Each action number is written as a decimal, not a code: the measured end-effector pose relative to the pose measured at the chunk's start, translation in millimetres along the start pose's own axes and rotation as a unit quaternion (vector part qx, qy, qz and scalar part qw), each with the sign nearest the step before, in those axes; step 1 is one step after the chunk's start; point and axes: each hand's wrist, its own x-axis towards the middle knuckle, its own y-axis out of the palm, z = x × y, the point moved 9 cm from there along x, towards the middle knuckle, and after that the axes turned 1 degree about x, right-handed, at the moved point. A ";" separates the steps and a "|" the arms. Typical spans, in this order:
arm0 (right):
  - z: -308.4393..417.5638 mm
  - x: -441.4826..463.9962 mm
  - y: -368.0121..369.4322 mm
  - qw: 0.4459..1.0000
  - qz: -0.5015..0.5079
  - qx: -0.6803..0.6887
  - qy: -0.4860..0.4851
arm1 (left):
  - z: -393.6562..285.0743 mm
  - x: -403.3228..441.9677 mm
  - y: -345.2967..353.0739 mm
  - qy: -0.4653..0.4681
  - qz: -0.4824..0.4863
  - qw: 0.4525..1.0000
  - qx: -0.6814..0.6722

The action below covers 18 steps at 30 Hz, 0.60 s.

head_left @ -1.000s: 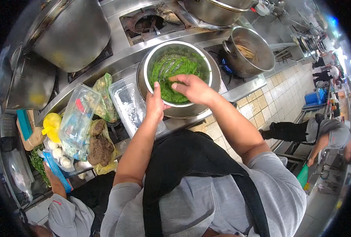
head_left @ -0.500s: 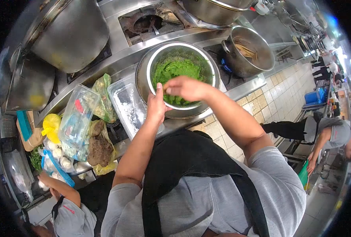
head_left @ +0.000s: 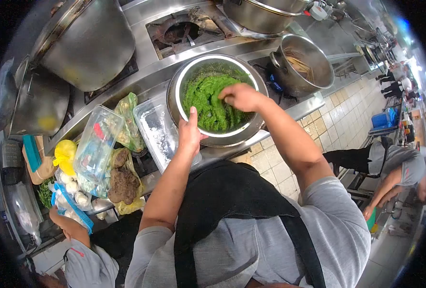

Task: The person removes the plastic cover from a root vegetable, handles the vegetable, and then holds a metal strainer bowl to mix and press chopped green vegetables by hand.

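A round metal bowl (head_left: pixel 178 89) with a bright rim rests on a wider, darker pan (head_left: pixel 171 81) at the edge of the stove. Thick green paste (head_left: pixel 206 101) lies inside, smeared up the bowl's speckled wall. My left hand (head_left: pixel 190 133) grips the near-left part of the rim, thumb up along the outside. Over the right half of the paste is my right hand (head_left: pixel 244 97), its fingers curled together and pointing down. Whatever those fingers hold, if anything, is hidden from me. A clear plastic tray (head_left: pixel 150 125) with white powder stands left of the bowl.
A pot (head_left: pixel 318 72) with brown sticks sits over a blue flame at right. Large pots (head_left: pixel 88 48) stand at upper left. Bagged vegetables (head_left: pixel 126 113) and a clear container (head_left: pixel 95 139) crowd the left. Co-workers are at lower left (head_left: pixel 86 261) and right (head_left: pixel 390 161).
My right hand has moved right across the bowl, away from my left thumb. The green paste now shows ridges and is spread differently. My left hand stays on the rim.
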 end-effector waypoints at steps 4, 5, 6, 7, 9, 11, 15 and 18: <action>-23.6 -7.9 -40.4 0.933 -0.267 0.233 0.068 | -3.0 -9.5 2.2 -0.011 -0.002 1.000 -0.008; -25.4 -12.7 -42.1 0.904 -0.349 0.229 0.088 | -5.8 -10.6 5.4 0.003 -0.001 1.000 0.002; -18.4 -8.0 -29.4 0.921 -0.344 0.169 0.074 | -4.0 -9.9 7.4 0.002 0.002 1.000 0.002; -10.8 -5.0 -14.3 0.933 -0.337 0.109 0.059 | 1.4 -8.4 9.6 -0.012 0.012 1.000 0.012; -0.9 7.9 24.0 0.964 -0.201 0.167 0.042 | 7.1 -5.2 10.1 -0.026 0.026 0.999 0.026; 5.6 4.5 17.8 0.922 -0.116 0.361 0.075 | 7.7 -8.1 8.1 -0.020 0.034 0.999 0.003; -30.2 4.8 -29.9 0.909 -0.331 0.242 0.075 | 11.7 -7.5 12.4 -0.044 0.059 0.997 0.011; -4.9 20.9 15.7 0.954 -0.188 0.233 0.037 | 7.1 -6.7 20.2 -0.032 0.065 0.997 0.021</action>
